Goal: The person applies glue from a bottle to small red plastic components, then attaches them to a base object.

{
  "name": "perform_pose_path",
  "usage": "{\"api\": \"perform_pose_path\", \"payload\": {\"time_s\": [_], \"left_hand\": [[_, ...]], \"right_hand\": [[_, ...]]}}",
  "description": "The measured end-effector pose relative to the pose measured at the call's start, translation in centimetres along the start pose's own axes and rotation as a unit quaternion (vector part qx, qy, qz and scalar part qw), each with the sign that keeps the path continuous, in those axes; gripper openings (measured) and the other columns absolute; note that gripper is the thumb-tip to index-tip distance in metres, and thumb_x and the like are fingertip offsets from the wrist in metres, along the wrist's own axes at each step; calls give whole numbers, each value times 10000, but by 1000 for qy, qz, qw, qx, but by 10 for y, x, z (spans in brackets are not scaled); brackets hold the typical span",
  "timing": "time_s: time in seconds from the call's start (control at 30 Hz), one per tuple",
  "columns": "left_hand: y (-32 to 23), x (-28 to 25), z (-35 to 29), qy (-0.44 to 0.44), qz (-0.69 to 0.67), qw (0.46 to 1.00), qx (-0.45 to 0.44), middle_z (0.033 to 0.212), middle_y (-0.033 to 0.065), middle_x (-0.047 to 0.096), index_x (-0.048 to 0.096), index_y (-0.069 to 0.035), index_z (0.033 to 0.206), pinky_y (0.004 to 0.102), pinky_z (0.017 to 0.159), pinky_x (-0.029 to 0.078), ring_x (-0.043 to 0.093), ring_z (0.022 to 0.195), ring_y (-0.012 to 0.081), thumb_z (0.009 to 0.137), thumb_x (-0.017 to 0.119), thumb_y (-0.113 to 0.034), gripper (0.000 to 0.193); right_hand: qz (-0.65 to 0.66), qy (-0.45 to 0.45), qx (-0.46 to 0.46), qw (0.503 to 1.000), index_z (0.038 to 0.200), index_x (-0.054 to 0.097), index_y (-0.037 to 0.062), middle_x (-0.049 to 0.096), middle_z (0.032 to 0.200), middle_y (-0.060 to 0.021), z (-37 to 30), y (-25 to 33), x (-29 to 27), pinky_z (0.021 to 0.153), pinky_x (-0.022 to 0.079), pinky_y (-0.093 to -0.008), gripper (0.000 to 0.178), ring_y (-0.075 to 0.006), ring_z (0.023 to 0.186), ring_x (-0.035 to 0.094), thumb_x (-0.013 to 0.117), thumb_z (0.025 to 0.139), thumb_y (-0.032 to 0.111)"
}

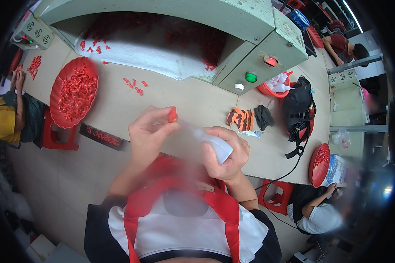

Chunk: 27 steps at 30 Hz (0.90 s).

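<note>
At frame centre, the left hand (150,130) has its grip pinching a red piece (173,115) and the right hand (231,152) clasps a white bottle (218,147), work apparently mid-course; completion of loose pieces (139,90), upper left, undeterminable.

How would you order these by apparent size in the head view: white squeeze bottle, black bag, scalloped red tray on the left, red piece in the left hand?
1. Scalloped red tray
2. Black bag
3. White squeeze bottle, partly covered by the right hand
4. Red piece in the left hand

Beige table (184,97): red pieces (139,91), bowl (54,99), striped cloth (241,119)
</note>
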<state>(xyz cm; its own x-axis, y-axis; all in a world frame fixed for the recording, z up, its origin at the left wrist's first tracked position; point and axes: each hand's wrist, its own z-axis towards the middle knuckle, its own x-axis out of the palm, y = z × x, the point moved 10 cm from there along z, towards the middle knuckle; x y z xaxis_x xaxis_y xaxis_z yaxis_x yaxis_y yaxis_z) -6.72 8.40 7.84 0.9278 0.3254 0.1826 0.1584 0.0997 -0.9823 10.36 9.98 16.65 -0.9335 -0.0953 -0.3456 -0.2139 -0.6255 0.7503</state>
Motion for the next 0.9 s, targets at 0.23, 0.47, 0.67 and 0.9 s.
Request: {"api": "perform_pose_path", "payload": {"time_s": [0.23, 0.47, 0.67, 0.9], "left_hand": [[20, -52, 0, -53, 16, 998, -11, 853, 58, 614, 609, 56, 983, 227, 687, 476, 560, 762, 95, 716, 654, 77, 272], [16, -86, -17, -111, 4, 994, -1, 799, 41, 588, 596, 58, 997, 207, 621, 454, 547, 697, 91, 715, 639, 96, 287], [14, -98, -23, -130, -4, 991, -11, 838, 44, 613, 610, 55, 976, 223, 686, 450, 546, 742, 77, 726, 642, 68, 253], [19, -91, -11, -106, 14, 994, -6, 856, 46, 603, 614, 39, 985, 228, 691, 465, 564, 768, 93, 722, 669, 45, 269]], "right_hand": [[306, 53, 414, 856, 915, 580, -23, 610, 747, -83, -23, -107, 72, 573, 473, -257, 171, -149, 664, 605, 587, 762, 53], [-15, 207, 213, 955, 881, 587, 31, 589, 910, -140, 36, -161, 191, 627, 502, -347, 169, -278, 739, 621, 566, 713, 28], [-215, 282, 31, 935, 799, 662, 73, 610, 835, -147, 55, -151, 228, 627, 490, -411, 129, -335, 755, 603, 641, 674, 94], [265, 237, 361, 862, 764, 630, 13, 589, 667, 1, 16, -117, 163, 497, 425, -215, 111, -70, 565, 540, 614, 801, 117]]}}
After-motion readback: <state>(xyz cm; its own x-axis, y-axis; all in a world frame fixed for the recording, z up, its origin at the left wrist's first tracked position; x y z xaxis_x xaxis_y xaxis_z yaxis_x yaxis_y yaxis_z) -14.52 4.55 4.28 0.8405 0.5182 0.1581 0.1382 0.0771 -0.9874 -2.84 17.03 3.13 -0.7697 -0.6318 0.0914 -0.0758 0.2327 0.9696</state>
